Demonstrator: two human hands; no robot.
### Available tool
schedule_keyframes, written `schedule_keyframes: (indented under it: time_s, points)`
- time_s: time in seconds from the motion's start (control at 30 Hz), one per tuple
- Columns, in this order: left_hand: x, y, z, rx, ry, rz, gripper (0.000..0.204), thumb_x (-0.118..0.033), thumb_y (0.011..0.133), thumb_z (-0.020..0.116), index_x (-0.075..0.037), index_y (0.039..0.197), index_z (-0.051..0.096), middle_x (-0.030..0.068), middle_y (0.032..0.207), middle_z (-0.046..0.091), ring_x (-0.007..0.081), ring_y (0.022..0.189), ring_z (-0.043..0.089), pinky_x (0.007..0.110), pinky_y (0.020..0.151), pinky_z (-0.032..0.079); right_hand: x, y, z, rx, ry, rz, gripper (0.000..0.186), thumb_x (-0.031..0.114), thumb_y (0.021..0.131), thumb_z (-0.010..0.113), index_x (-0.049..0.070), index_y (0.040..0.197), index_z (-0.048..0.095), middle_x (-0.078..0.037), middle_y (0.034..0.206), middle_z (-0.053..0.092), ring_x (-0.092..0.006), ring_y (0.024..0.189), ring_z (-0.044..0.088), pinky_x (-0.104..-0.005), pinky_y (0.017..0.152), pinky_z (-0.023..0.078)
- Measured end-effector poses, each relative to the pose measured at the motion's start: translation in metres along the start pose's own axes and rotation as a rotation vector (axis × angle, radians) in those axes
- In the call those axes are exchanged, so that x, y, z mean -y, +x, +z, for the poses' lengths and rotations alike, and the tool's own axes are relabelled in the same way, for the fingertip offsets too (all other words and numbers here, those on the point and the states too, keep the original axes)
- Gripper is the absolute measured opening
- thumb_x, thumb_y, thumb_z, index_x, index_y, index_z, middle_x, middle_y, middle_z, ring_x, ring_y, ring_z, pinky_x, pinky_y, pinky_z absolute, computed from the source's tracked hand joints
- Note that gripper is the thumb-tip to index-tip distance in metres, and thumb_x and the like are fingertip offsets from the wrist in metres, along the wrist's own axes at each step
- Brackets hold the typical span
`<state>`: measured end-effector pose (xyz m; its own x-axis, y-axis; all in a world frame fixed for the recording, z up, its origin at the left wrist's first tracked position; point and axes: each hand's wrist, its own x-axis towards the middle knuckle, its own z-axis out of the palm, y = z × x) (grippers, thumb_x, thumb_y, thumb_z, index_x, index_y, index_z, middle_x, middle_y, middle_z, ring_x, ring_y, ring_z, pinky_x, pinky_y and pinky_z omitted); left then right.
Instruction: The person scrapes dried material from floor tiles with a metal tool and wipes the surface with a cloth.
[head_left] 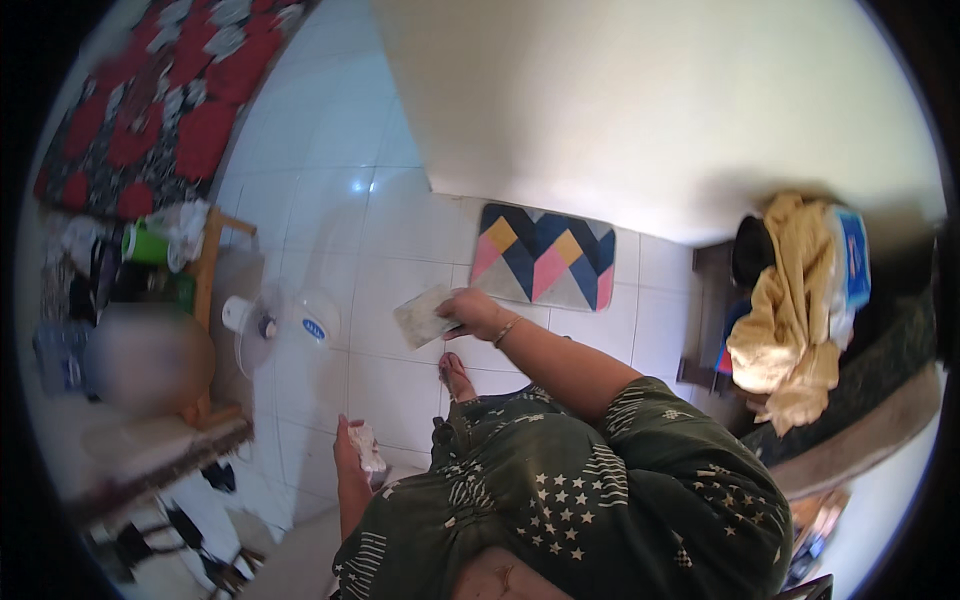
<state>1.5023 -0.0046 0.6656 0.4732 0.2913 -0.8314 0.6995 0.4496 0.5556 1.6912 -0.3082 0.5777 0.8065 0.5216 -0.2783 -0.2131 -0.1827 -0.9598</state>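
My right hand (478, 312) is stretched out ahead of my body, its fingers closed on the edge of a flat, pale grey-green square piece (420, 317). Whether that piece is folded cloth or card cannot be made out. Lower and to the left, my left hand (349, 447) is closed around a small whitish-pink patterned bundle (368, 452), whose kind is unclear. Below my right hand, a sandalled foot (457, 377) rests on the white tiles. A patterned mat (545, 257) with blue, pink and yellow shapes lies on the floor beyond my right hand.
A white fan (262, 325) stands left of my hands, beside a wooden-framed stand (206, 270) crowded with bags and containers. A red patterned bed cover (170, 110) lies far left. At right, a yellow-brown cloth (785, 300) drapes over furniture near the pale wall (650, 110).
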Motion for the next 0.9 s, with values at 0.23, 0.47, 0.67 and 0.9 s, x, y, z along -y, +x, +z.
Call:
schedule_keyframes:
  time_s: [0.23,0.47,0.67,0.9]
  points:
    - [-0.040,0.031,0.080,0.385,0.238,0.046,0.038,-0.044,0.082,0.060,-0.008,0.095,0.054,0.0051,0.070,0.054,0.0157,0.050,0.052,0.028,0.043,0.042,0.093,-0.041,0.043,-0.461,1.039,0.563,0.022,0.011,0.081,0.058,-0.004,0.096,0.054,-0.013,0.081,0.059,-0.0247,0.067,0.063,-0.0352,0.053,0.053]
    - [0.019,-0.011,0.176,0.686,0.264,-0.288,0.039,-0.039,0.083,0.062,-0.008,0.104,0.053,0.0049,0.086,0.058,0.0177,0.067,0.059,0.029,0.054,0.048,0.057,-0.112,0.035,-0.771,0.992,0.449,0.010,0.008,0.078,0.062,0.000,0.081,0.059,-0.008,0.068,0.057,-0.0159,0.054,0.053,-0.0302,0.049,0.044]
    - [0.090,-0.071,0.222,0.828,0.312,-0.308,0.031,-0.030,0.087,0.059,-0.007,0.106,0.053,0.0049,0.094,0.060,0.0193,0.085,0.060,0.033,0.068,0.051,0.033,-0.200,0.050,-1.039,1.189,0.239,0.011,0.001,0.073,0.064,0.000,0.082,0.057,-0.007,0.069,0.057,-0.0156,0.058,0.054,-0.0286,0.053,0.045]
    - [0.178,-0.129,0.255,0.905,0.512,-0.320,0.026,-0.023,0.086,0.058,-0.007,0.106,0.053,0.0041,0.087,0.059,0.0165,0.073,0.057,0.030,0.057,0.047,0.012,-0.333,0.052,-1.258,1.170,0.188,0.018,0.009,0.073,0.068,0.000,0.084,0.057,-0.006,0.070,0.057,-0.0135,0.059,0.053,-0.0277,0.050,0.041]
